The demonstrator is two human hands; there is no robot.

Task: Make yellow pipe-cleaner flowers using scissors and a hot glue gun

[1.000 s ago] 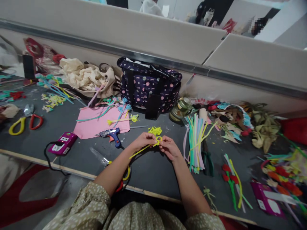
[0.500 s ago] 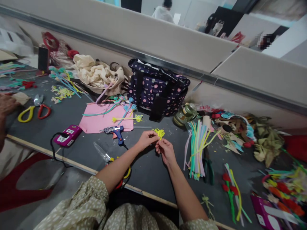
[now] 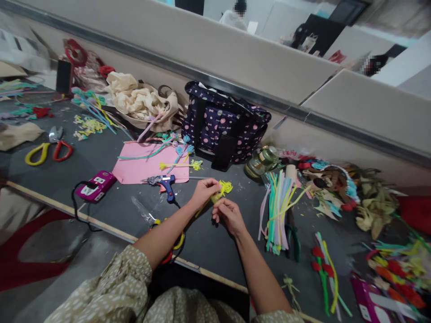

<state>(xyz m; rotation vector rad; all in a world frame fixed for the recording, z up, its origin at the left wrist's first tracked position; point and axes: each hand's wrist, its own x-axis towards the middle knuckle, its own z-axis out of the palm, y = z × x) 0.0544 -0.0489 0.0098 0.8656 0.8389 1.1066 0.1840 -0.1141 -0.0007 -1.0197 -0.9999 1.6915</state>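
My left hand [image 3: 205, 192] is closed on a yellow pipe cleaner [image 3: 202, 209], whose stem slants down below the fingers. At the fingertips of both hands is a blurred yellow part [image 3: 216, 197]. My right hand [image 3: 230, 214] pinches at this part from the near side, its fingers bent together. Just behind the hands lies a small heap of short yellow pieces [image 3: 226, 186]. To the left, a blue hot glue gun [image 3: 165, 183] rests by a pink sheet [image 3: 148, 168]. Scissors [image 3: 156, 224] lie partly under my left forearm.
A bundle of coloured pipe cleaners [image 3: 279, 211] and dark-handled pliers [image 3: 293, 237] lie to the right. Behind stand a dark patterned bag [image 3: 225, 116], a phone [image 3: 224, 153] and a green jar [image 3: 261, 160]. Farther left are red-and-yellow-handled cutters [image 3: 55, 146] and a purple power box [image 3: 97, 186].
My hands have drawn slightly apart, and the yellow stem now shows below my left hand. Another person's hand at the far left has left the view. The camera has shifted a little.
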